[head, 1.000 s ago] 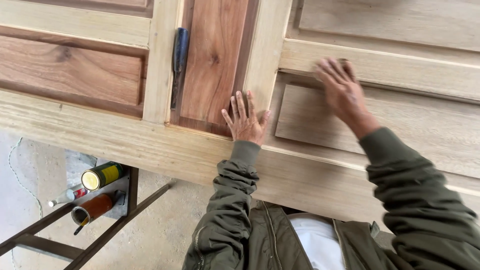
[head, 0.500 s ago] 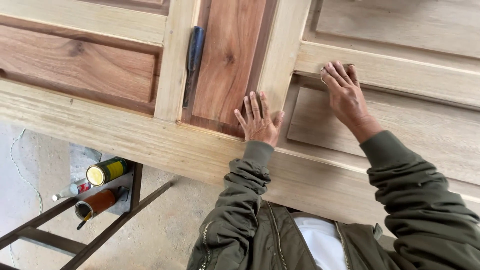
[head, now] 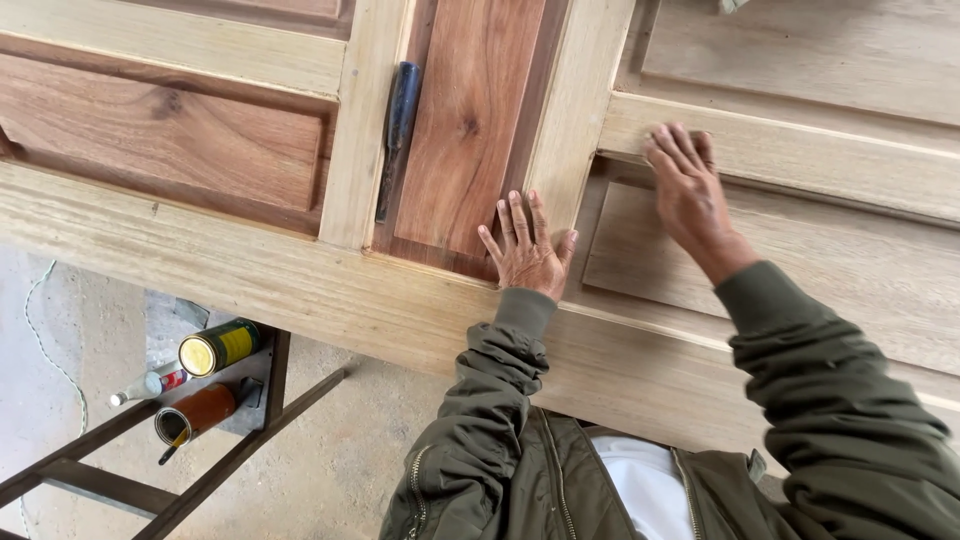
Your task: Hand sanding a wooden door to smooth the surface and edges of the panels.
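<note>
Left hand: my left hand (head: pixel 527 250) lies flat, fingers spread, grip holding nothing, on the reddish-brown wooden panel (head: pixel 470 120) at frame centre.
Right hand: my right hand (head: pixel 690 190) presses open-palmed on the pale wooden door frame (head: pixel 300 290), upper right.
Chisel: blue-handled chisel (head: pixel 398 125) lies left of the panel.

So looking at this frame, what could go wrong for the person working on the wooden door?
The chisel lies loose in a groove of the door, close to the left hand; a sweep of that hand could knock it or meet its blade. The right hand presses flat along a raw panel edge, so splinters seem possible. Below, open tins sit on a low rack beside the door; anything falling might tip them.
</note>
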